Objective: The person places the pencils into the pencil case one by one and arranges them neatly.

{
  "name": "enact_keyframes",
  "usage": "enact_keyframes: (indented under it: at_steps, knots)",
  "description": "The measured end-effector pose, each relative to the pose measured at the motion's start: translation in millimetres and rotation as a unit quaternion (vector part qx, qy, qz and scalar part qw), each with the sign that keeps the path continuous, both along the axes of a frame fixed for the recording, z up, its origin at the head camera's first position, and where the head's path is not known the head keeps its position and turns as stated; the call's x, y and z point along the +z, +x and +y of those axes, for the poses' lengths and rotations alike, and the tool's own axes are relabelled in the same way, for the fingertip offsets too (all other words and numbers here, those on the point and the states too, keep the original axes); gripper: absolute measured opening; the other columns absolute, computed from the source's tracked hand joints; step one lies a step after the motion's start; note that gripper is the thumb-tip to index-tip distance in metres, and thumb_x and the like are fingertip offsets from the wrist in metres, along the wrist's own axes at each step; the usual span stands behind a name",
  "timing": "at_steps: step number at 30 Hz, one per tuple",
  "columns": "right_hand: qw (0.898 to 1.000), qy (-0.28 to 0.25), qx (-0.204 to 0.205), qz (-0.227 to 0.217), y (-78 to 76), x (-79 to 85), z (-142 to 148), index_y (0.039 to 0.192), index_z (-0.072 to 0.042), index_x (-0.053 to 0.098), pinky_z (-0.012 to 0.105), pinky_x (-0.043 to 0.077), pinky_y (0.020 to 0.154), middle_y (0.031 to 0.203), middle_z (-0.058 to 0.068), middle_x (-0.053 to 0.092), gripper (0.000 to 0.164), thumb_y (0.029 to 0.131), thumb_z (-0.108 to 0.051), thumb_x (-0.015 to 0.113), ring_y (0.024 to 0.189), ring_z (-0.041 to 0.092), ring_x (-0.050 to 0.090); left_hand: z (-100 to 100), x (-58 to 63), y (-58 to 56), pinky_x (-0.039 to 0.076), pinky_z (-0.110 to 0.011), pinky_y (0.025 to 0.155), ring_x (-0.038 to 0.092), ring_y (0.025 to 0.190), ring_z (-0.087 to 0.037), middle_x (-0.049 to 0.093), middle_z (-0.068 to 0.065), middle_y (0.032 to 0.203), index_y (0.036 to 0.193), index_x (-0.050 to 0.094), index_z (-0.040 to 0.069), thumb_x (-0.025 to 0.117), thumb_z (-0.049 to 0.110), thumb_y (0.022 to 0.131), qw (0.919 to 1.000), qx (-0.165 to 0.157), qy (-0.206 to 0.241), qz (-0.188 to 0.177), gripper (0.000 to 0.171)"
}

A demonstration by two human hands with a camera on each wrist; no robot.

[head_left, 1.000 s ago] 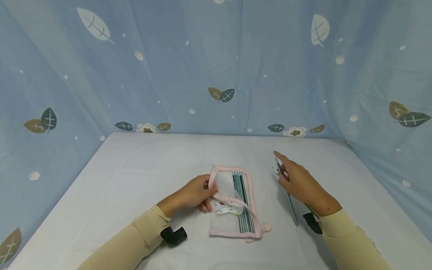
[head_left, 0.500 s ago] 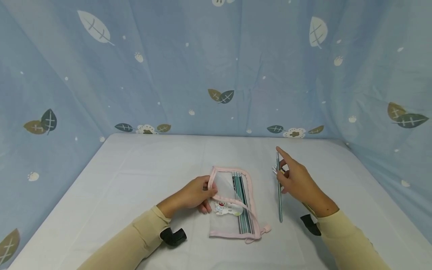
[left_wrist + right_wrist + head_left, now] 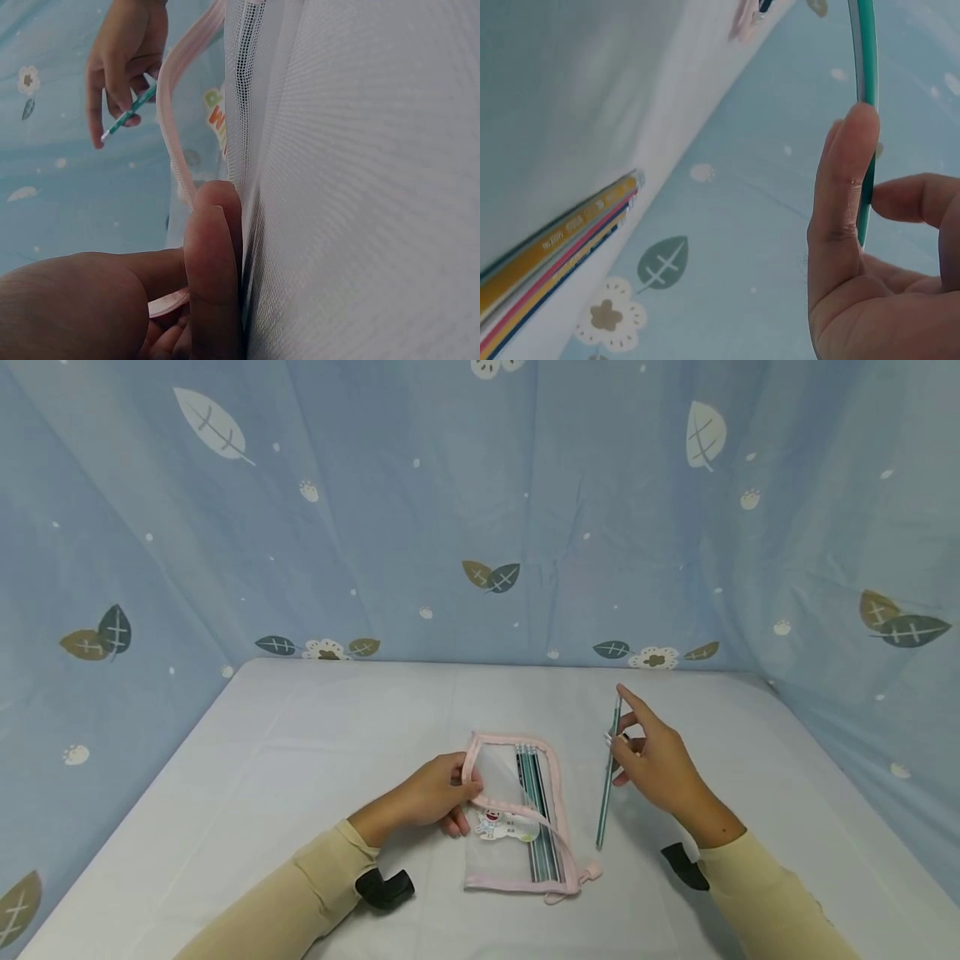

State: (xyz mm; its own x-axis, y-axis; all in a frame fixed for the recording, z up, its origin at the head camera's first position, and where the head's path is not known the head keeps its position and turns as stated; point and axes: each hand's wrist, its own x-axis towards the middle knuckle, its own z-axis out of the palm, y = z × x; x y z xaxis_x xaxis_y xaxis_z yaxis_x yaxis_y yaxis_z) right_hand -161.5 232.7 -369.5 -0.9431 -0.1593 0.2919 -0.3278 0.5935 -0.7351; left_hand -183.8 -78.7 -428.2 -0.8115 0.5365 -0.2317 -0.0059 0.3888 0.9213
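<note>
A mesh pencil case with pink trim lies on the table, its top flap folded open. Several teal and dark pencils lie lengthwise inside it. My left hand pinches the case's left edge between thumb and fingers; the left wrist view shows the mesh close up. To the right of the case, my right hand pinches a green pencil near its upper part. The pencil is tilted, its top end at my extended index fingertip, its lower end pointing toward me.
Several yellow, pink and blue striped pencils lie on the table beneath my right hand, mostly hidden in the head view. A pink zip pull sticks out from the case's lower right corner. A blue leaf-print curtain surrounds the white table.
The green pencil's lower end has swung left toward the case as my right hand turned, its index finger reaching the pencil's top. My left hand keeps its grip on the case.
</note>
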Motion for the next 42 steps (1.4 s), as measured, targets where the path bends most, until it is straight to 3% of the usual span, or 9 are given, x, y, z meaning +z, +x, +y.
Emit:
enact_keyframes:
  at_steps: [8,15,22,33,42]
  knots:
    - [0.998,-0.051,0.019,-0.007,0.1,-4.2,-4,0.144,-0.038,0.015,0.028,0.057,0.05,0.108,0.014,0.047,0.073,0.091,-0.003,0.051,0.068,0.017,0.066,0,1.4,1.1,0.057,-0.038,0.049,0.065,0.052,-0.021,0.062,-0.01,0.091,0.103,0.05,0.009,0.053,0.018,0.094,1.0,-0.003,0.0,0.003,0.013]
    - [0.995,-0.088,0.045,-0.032,16.7,14.8,-22,0.148,-0.019,0.013,0.036,0.058,0.055,0.11,0.024,0.045,0.07,0.091,0.004,0.048,0.066,0.031,0.063,0,0.8,-0.4,0.057,-0.038,0.049,0.065,0.052,-0.021,0.062,-0.01,0.091,0.102,0.05,0.008,0.054,0.018,0.094,1.0,0.0,0.002,0.0,0.013]
    - [0.994,-0.082,0.052,-0.047,18.8,12.8,-28,0.148,-0.017,0.013,0.036,0.058,0.057,0.111,0.025,0.046,0.07,0.091,0.003,0.049,0.064,0.031,0.063,0,0.4,1.0,0.057,-0.038,0.048,0.064,0.051,-0.021,0.062,-0.009,0.091,0.102,0.05,0.009,0.054,0.018,0.094,1.0,0.001,-0.004,-0.003,0.012]
    - [0.992,-0.072,0.071,-0.079,15.9,3.0,-35,0.148,-0.02,0.013,0.035,0.058,0.059,0.112,0.023,0.045,0.07,0.091,0.001,0.049,0.061,0.029,0.064,-5,-2.7,1.7,0.057,-0.038,0.048,0.064,0.05,-0.021,0.062,-0.01,0.09,0.102,0.049,0.008,0.054,0.018,0.094,0.9999,0.008,-0.002,-0.009,0.014]
    - [0.989,-0.053,0.07,-0.117,-1.2,-18.2,-29,0.146,-0.029,0.016,0.03,0.058,0.057,0.113,0.017,0.046,0.069,0.092,-0.008,0.054,0.062,0.021,0.065,-2,-1.5,-0.6,0.057,-0.037,0.048,0.064,0.051,-0.021,0.063,-0.009,0.09,0.102,0.05,0.009,0.055,0.019,0.093,1.0,0.005,0.003,-0.007,0.015]
